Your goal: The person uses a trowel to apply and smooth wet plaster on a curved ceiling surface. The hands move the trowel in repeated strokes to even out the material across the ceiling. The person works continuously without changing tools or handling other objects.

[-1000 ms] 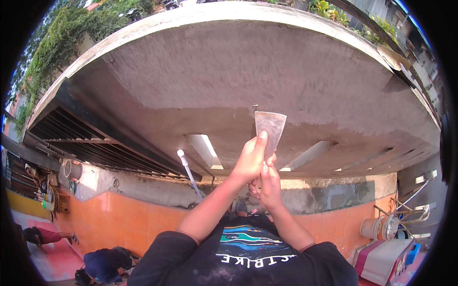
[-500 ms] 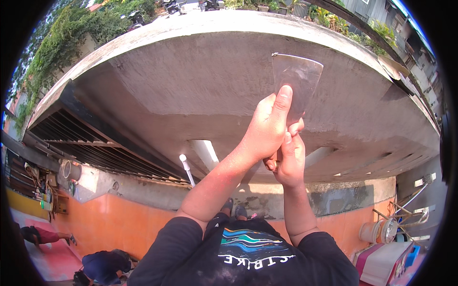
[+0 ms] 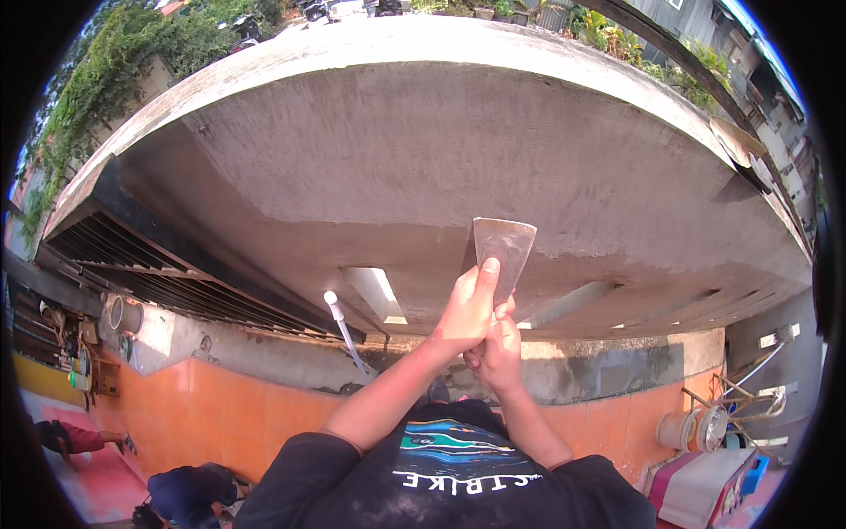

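My left hand is clenched around the handle of a scraper, thumb pressed up along the blade. My right hand grips the same handle just below, at six o'clock from the left. The flat metal blade points toward twelve o'clock and lies against the grey concrete ceiling. A white pipe stands at nine o'clock from my hands.

A grey plastered concrete slab is spread across the upper scene. A flat metal trowel blade is pressed against it, right of centre, near its shadowed edge.
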The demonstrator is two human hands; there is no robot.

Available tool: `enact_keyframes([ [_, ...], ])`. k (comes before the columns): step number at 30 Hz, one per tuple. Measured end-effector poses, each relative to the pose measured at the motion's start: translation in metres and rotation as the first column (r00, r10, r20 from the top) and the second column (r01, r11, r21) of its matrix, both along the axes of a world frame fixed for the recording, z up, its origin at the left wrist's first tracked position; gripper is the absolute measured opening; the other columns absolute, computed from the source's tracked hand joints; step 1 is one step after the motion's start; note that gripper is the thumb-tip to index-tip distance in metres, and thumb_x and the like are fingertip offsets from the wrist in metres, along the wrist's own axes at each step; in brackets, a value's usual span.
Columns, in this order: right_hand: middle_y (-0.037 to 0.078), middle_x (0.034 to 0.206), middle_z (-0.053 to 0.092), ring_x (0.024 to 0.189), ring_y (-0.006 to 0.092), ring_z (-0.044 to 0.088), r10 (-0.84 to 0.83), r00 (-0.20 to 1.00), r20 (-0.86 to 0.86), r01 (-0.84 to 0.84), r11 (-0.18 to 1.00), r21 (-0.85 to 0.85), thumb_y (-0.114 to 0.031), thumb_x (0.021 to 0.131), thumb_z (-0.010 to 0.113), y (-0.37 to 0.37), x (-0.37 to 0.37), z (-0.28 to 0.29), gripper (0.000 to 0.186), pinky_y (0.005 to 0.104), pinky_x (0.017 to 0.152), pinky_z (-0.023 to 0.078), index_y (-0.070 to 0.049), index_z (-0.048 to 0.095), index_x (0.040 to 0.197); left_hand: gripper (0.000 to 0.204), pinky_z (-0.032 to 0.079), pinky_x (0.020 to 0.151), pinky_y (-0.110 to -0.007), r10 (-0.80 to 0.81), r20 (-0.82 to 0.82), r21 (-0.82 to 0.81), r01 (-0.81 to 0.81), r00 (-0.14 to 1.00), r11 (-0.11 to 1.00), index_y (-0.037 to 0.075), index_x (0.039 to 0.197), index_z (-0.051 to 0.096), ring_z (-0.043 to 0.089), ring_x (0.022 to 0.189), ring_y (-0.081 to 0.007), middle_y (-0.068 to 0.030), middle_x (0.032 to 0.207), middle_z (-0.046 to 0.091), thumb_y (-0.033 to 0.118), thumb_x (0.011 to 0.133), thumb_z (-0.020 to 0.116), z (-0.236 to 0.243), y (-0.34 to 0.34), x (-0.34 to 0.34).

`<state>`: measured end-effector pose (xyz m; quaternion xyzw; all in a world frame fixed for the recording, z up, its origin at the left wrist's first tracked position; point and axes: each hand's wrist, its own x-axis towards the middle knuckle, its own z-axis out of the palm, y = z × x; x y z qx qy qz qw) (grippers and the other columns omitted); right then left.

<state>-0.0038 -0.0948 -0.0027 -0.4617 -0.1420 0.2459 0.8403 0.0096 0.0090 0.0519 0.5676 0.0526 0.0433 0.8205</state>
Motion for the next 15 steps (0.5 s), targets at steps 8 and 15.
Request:
enact_keyframes([
  [8, 0.003, 0.065, 0.053, 0.046, 0.0074, 0.046, 0.022, 0.985, 0.170, -0.034, 0.997, 0.066, -0.035, 0.105, 0.041, 0.006, 0.030, 0.045, 0.030, 0.0201, 0.039, 0.035, -0.005, 0.046, 0.109, 0.059, 0.042, 0.055, -0.025, -0.073, 0.258, 0.047, 0.063, 0.963, 0.997, 0.001, 0.094, 0.050, 0.047, 0.059, -0.0081, -0.0031, 0.068, 0.051, 0.057, 0.102, 0.035, 0.059, 0.013, 0.014],
  [15, 0.006, 0.070, 0.050, 0.048, 0.0106, 0.046, 0.082, 0.995, -0.053, -0.082, 0.997, -0.001, -0.032, 0.106, 0.037, -0.015, -0.016, -0.007, 0.027, 0.0221, 0.038, 0.034, -0.006, 0.045, 0.104, 0.055, 0.040, 0.052, -0.024, -0.077, -0.095, 0.016, 0.079, 0.993, 0.997, 0.002, 0.097, 0.051, 0.045, 0.056, -0.0073, -0.0016, 0.065, 0.050, 0.052, 0.105, 0.030, -0.011, -0.001, -0.015],
])
